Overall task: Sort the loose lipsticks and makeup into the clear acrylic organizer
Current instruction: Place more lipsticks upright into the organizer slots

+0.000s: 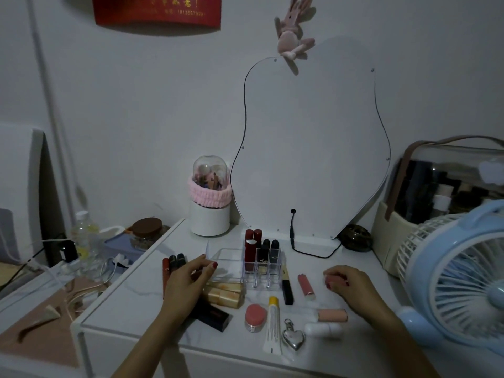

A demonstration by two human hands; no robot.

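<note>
The right hand point(342, 282) is closing its grip around a pink tube point(336, 279) lying on the bench point(152, 285), right of the organizer point(246, 264). The left hand point(188, 276) is resting with curled fingers at the organizer's left wall; whether its grip is holding anything, I cannot tell. Sorting looks to be midway: several lipsticks point(260, 252) are standing in the rear slots, the front slots and the open tray are showing empty. The next move is likely calling for lifting the tube, uprighting it and lowering it into a free slot. Loose makeup is crowding the front; the fan point(461, 279) is hemming in the right side.
</note>
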